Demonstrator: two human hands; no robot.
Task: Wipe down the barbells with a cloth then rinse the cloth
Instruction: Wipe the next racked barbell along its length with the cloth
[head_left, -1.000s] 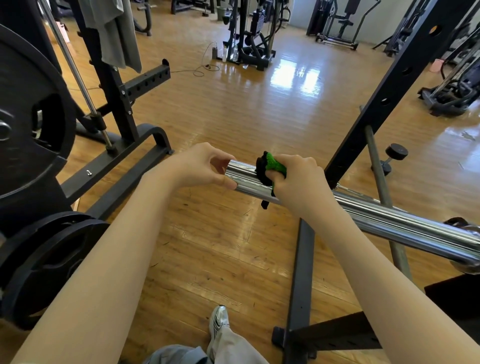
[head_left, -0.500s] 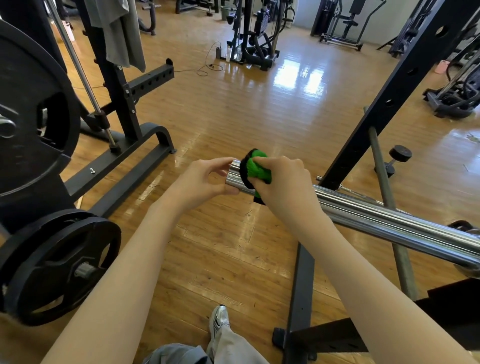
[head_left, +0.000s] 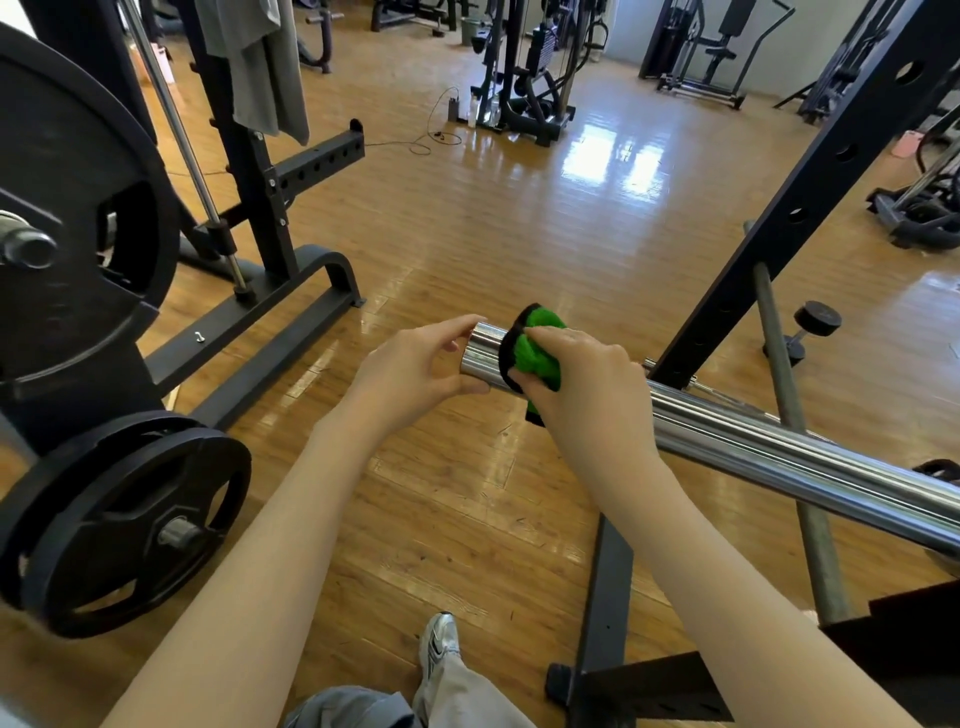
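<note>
A shiny chrome barbell sleeve (head_left: 769, 447) runs from the right edge toward the centre of the view, held above the wooden floor. My right hand (head_left: 582, 384) grips a green and black cloth (head_left: 535, 353) wrapped around the bar close to its free end. My left hand (head_left: 415, 364) holds the very tip of the bar, with thumb and fingers curled around it. The end face of the bar is hidden behind my left hand.
A black rack upright (head_left: 810, 197) slants up just behind the bar. Black weight plates (head_left: 124, 525) hang on a plate tree at the left, with a larger plate (head_left: 78, 208) above. A grey towel (head_left: 260, 57) hangs on a rack. A small dumbbell (head_left: 810, 327) lies on the floor at right.
My right hand has slid the cloth along the bar toward its free end, closer to my left hand. The camera has also tilted, showing more of the plates at left.
</note>
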